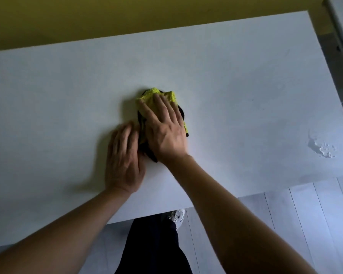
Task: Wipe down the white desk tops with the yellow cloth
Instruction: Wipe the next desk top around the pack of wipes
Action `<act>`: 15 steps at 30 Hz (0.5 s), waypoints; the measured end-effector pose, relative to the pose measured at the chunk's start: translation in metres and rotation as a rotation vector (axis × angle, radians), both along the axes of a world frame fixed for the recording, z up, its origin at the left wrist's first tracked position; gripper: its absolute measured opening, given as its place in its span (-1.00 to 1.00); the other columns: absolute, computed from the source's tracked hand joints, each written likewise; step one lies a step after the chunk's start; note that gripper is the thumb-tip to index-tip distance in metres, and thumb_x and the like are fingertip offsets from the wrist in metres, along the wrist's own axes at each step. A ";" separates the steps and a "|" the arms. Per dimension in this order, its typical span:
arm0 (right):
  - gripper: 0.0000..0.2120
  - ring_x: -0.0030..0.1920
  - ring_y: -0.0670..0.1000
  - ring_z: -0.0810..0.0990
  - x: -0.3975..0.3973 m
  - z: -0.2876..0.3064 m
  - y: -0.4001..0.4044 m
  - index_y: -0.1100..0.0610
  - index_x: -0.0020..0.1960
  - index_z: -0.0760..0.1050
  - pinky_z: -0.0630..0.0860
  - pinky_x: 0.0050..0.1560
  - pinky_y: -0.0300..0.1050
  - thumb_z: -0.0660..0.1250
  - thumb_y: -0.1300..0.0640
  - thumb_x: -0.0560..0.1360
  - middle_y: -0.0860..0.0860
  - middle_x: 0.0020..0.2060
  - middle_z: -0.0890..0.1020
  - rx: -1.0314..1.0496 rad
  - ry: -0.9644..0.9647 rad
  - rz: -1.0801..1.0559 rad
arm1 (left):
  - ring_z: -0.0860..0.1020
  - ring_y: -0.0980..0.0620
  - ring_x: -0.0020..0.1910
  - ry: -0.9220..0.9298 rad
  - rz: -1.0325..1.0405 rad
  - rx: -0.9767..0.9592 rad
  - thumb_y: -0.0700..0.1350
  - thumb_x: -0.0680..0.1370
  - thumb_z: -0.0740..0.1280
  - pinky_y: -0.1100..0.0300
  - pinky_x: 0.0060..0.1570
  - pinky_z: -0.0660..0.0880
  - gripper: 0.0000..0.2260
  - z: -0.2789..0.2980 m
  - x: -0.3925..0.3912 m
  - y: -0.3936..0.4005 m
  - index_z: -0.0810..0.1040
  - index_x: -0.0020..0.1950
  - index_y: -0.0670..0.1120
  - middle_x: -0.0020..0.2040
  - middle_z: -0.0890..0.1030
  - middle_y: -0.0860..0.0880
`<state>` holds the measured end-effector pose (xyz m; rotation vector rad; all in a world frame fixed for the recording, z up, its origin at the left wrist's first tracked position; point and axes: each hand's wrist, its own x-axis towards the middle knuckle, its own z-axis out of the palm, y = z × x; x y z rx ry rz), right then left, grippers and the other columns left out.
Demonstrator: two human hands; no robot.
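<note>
On the white desk top, left of centre, the left hand lies flat, fingers straight and blurred, touching the dark edge of the cloth. Just right of it, the right hand presses palm-down on the yellow cloth, fingers spread and straight, not curled. Cloth sits mid-desk, bunched. Far right: small puddle of water near the desk edge. Yellow wall behind.
</note>
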<state>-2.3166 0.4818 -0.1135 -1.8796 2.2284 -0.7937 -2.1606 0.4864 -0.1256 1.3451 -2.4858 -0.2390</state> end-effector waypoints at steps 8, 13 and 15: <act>-0.49 0.49 0.28 0.32 -0.158 -0.008 0.021 0.01 0.52 0.39 0.27 0.46 0.19 0.15 0.06 0.58 0.22 0.52 0.35 0.019 0.011 -0.440 | 0.24 -0.24 0.61 -0.004 0.013 0.063 -0.15 0.64 0.10 -0.18 0.59 0.18 -0.47 0.009 -0.004 0.002 0.30 0.61 -0.27 0.61 0.30 -0.25; -0.44 0.57 0.22 0.21 -0.164 -0.002 0.006 -0.04 0.58 0.29 0.11 0.56 0.14 0.10 0.06 0.58 0.19 0.57 0.26 0.087 -0.041 -0.759 | 0.23 -0.24 0.61 -0.017 0.011 0.058 -0.18 0.63 0.15 -0.22 0.57 0.21 -0.47 0.008 -0.004 0.000 0.30 0.60 -0.28 0.60 0.31 -0.26; -0.45 0.54 0.29 0.25 -0.132 -0.002 -0.010 0.00 0.56 0.34 0.19 0.51 0.19 0.16 0.09 0.57 0.23 0.55 0.30 0.075 -0.006 -0.562 | 0.25 -0.25 0.59 -0.010 0.026 0.063 -0.19 0.61 0.18 -0.20 0.57 0.21 -0.48 0.010 -0.004 0.002 0.33 0.59 -0.27 0.58 0.34 -0.26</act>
